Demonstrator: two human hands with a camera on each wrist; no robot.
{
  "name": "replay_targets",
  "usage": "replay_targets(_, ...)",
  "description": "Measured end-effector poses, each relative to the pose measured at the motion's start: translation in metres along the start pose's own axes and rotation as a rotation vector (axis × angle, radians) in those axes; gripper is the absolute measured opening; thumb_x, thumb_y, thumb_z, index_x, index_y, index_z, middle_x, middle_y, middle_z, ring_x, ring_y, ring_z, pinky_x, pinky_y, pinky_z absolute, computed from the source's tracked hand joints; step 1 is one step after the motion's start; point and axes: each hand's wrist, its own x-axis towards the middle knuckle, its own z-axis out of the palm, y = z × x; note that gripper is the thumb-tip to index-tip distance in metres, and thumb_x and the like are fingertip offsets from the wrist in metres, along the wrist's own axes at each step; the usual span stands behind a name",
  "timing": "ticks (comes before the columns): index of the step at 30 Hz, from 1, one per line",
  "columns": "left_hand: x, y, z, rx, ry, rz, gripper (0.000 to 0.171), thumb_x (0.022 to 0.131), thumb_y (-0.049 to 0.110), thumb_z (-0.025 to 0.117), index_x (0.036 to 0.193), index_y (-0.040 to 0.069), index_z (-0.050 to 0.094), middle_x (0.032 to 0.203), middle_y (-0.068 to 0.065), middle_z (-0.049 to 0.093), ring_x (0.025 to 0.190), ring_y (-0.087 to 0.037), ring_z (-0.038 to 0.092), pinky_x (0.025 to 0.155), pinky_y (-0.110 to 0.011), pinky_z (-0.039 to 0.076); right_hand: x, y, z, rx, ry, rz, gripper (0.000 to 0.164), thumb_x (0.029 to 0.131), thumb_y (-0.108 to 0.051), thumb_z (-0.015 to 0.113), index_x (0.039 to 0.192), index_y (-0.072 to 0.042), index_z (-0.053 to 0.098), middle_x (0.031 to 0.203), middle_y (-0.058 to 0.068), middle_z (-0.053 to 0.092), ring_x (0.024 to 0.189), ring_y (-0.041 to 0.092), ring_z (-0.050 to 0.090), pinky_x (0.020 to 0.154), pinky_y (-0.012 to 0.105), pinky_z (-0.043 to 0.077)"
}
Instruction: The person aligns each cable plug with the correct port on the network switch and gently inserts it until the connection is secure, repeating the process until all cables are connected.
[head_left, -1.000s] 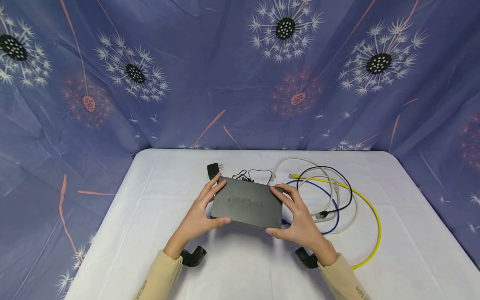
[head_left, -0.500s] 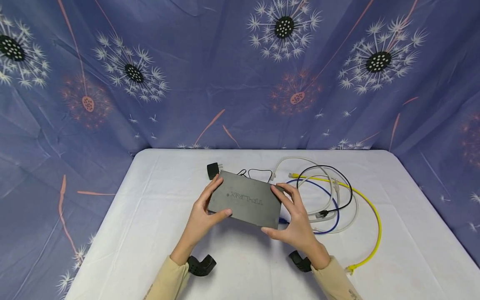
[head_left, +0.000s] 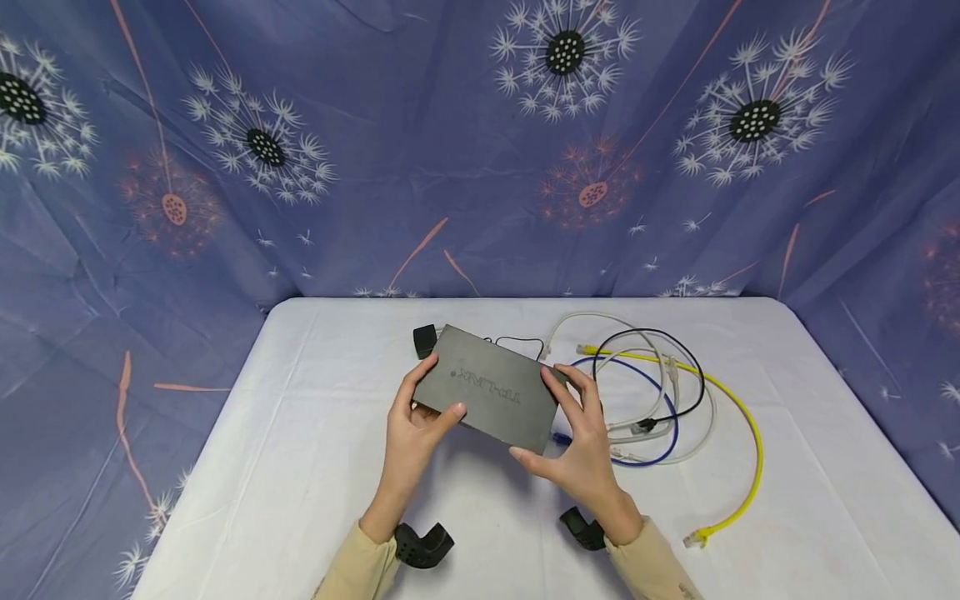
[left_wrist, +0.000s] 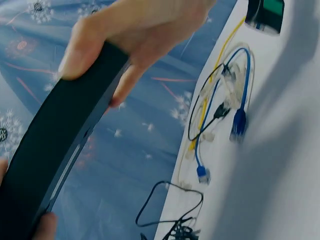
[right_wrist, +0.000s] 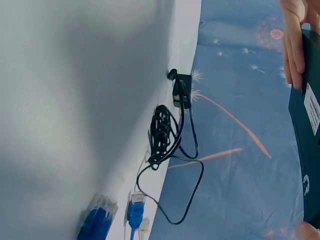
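Observation:
Both hands hold a dark grey network switch up over the white table, its embossed TP-LINK lettering upside down to the head view. My left hand grips its left end, thumb on the near edge and fingers at the far side. At the right end, my right hand grips it the same way. The box is tilted, its left end higher in the head view. A white label shows on its underside in the right wrist view. In the left wrist view the switch slants across the lower left.
A black power adapter lies behind the switch, with its coiled cord beside it. To the right lie looped network cables: yellow, blue, black and white. A patterned blue curtain hangs behind the table.
The switch has tilted further, its left end rising and covering more of the adapter cord. Both forearms have shifted inward, and the near plug of the yellow cable has come into sight.

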Motion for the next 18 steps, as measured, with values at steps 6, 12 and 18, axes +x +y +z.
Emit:
replay_targets(6, -0.003, -0.001, 0.011, -0.045, 0.081, 0.042, 0.069, 0.086, -0.003, 0.067, 0.145, 0.015, 0.038, 0.135, -0.015, 0.039, 0.108, -0.030, 0.057, 0.083, -0.029, 0.050, 0.002, -0.006, 0.005, -0.023, 0.044, -0.002, 0.089, 0.074, -0.059, 0.071, 0.134, 0.003, 0.051, 0.135, 0.025, 0.041, 0.122, 0.037, 0.040, 0.098, 0.037, 0.032)
replay_targets(12, -0.006, -0.003, 0.021, -0.066, 0.084, 0.047, 0.071, 0.087, -0.006, 0.064, 0.147, 0.014, 0.033, 0.138, -0.016, 0.037, 0.108, -0.031, 0.058, 0.084, -0.031, 0.050, 0.005, -0.010, 0.011, -0.026, 0.091, -0.031, 0.087, 0.076, -0.056, 0.072, 0.133, 0.006, 0.051, 0.133, 0.027, 0.041, 0.119, 0.037, 0.042, 0.099, 0.030, 0.033)
replay_targets(18, -0.008, -0.001, 0.031, -0.060, 0.085, 0.056, 0.073, 0.089, -0.002, 0.064, 0.149, 0.018, 0.028, 0.145, -0.011, 0.030, 0.109, -0.034, 0.058, 0.085, -0.033, 0.050, 0.005, -0.018, 0.020, -0.047, 0.158, -0.022, 0.086, 0.077, -0.054, 0.072, 0.133, 0.007, 0.051, 0.132, 0.028, 0.040, 0.118, 0.038, 0.041, 0.099, 0.026, 0.035)
